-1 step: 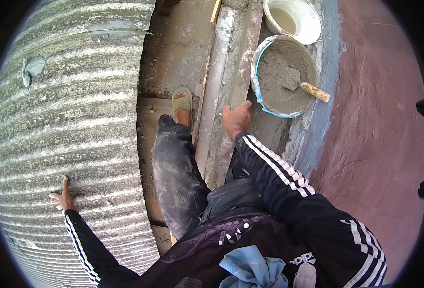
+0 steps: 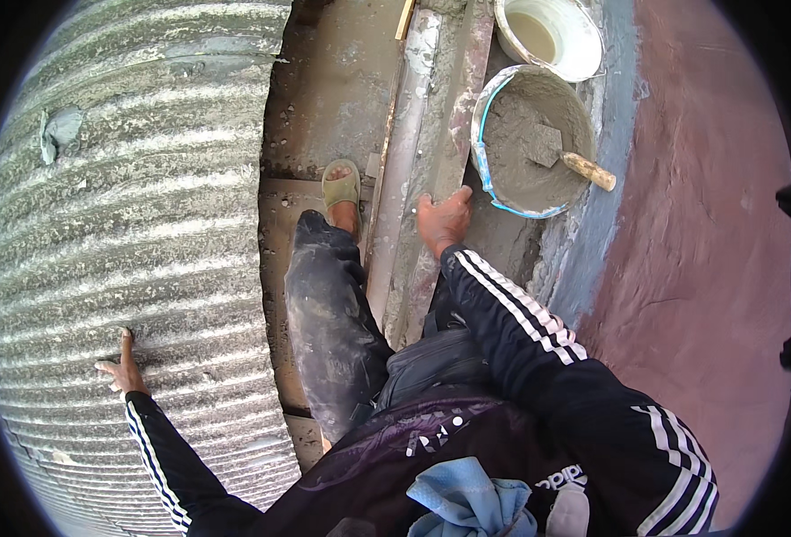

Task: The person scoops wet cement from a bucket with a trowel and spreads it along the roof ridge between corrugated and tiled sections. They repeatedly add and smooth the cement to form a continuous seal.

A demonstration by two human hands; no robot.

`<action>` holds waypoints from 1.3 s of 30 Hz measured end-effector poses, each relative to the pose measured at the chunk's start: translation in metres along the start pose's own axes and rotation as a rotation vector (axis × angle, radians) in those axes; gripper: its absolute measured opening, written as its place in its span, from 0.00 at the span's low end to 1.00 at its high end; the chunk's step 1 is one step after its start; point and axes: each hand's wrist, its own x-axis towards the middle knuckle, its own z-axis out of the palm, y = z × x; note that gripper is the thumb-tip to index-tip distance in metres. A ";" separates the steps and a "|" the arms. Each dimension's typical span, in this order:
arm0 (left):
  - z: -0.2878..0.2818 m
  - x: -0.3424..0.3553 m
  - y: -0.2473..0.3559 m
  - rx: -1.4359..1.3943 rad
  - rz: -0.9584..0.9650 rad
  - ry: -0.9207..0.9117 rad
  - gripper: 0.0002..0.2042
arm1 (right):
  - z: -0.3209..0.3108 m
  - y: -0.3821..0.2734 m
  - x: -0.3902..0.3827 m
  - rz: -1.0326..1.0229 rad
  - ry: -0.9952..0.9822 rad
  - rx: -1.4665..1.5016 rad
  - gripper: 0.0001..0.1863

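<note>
My left hand (image 2: 123, 369) lies on the grey corrugated roof sheet (image 2: 172, 192), its fingers spread and nothing in it. On the mortar-smeared ledge (image 2: 404, 295) rests my right hand (image 2: 444, 221), thumb to one side and fingers bent over the edge; their undersides are hidden. Just beyond that hand stands a bucket (image 2: 488, 161) with a blue rim edge, holding grey wet mortar (image 2: 512, 121). A trowel (image 2: 588, 170) sits in it, its blade on the mortar and its wooden handle leaning over the right rim.
Behind the mortar bucket is a white bucket (image 2: 583, 45) with cloudy water. A reddish plastered surface (image 2: 700, 224) lies on the right. My sandalled foot (image 2: 341, 186) stands in a muddy channel (image 2: 333, 98) beside the roof sheet's ragged edge. A thin wooden strip (image 2: 404, 18) lies along the ledge.
</note>
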 end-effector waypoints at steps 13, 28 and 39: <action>-0.020 -0.007 0.001 -0.453 0.129 -0.197 0.48 | 0.000 0.004 -0.001 0.061 -0.100 0.025 0.43; -0.059 -0.011 0.023 -0.791 -0.025 -0.526 0.52 | -0.005 -0.013 -0.012 0.156 -0.003 0.004 0.33; -0.049 0.003 -0.007 -0.461 0.513 -0.433 0.57 | 0.005 -0.004 -0.010 0.099 0.016 0.012 0.37</action>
